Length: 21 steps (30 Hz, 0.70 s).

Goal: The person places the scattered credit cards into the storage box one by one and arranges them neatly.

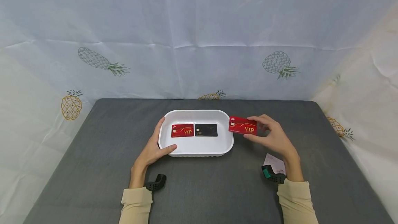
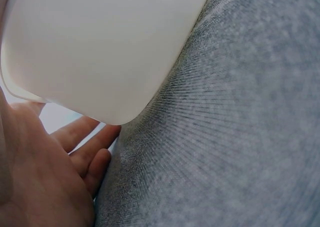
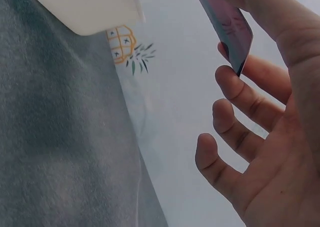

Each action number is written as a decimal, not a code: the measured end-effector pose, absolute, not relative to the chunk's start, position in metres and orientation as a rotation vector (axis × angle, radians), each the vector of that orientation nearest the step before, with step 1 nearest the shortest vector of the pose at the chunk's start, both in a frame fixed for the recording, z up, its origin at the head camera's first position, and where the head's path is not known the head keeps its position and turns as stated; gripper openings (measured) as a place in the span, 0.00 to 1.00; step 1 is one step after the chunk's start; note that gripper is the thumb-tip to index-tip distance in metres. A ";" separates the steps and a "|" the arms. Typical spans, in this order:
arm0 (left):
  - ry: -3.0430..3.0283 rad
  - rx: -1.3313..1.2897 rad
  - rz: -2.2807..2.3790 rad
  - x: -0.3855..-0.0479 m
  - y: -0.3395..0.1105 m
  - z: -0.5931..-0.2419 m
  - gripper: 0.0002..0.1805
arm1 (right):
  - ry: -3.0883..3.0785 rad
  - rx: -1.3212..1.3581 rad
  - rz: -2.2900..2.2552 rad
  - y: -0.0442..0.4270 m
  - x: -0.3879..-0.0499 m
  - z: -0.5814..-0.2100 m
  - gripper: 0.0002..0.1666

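Observation:
A white tray [image 1: 189, 148] holds a red VIP card [image 1: 182, 130] on the left and a black VIP card [image 1: 206, 130] beside it. The left hand [image 1: 154, 148] grips the tray's left end, thumb on the near rim. In the left wrist view that hand [image 2: 50, 162] is at the tray's underside corner [image 2: 100, 62]. Between thumb and fingers the right hand [image 1: 273, 136] pinches another red card [image 1: 242, 125] at the tray's right rim. The right wrist view shows the hand [image 3: 265, 117] with this card [image 3: 232, 29] tilted, its lower fingers bent off the card.
A pale pink card or paper [image 1: 274, 163] lies on the grey table [image 1: 217, 189] beside the right wrist, partly behind the black wrist device [image 1: 273, 174]. Another black device [image 1: 156, 182] is at the left wrist. A white pineapple-print cloth [image 1: 192, 68] hangs behind the table.

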State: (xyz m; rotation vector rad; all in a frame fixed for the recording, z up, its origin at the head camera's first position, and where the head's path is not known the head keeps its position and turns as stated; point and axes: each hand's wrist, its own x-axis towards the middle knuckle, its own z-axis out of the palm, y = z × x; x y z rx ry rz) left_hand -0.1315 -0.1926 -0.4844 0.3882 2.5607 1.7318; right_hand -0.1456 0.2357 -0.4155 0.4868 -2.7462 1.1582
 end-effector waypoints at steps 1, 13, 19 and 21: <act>2.563 0.390 1.731 -0.132 -0.192 -0.484 0.59 | -2.751 0.487 1.156 0.234 -0.146 -0.415 0.32; 2.572 0.388 1.715 -0.131 -0.193 -0.483 0.59 | -2.710 0.524 1.148 0.218 -0.145 -0.406 0.32; 2.573 0.361 1.703 -0.130 -0.192 -0.481 0.60 | -2.717 0.562 1.182 0.204 -0.148 -0.400 0.34; 2.577 0.360 1.697 -0.130 -0.192 -0.481 0.60 | -2.714 0.578 1.182 0.199 -0.150 -0.400 0.34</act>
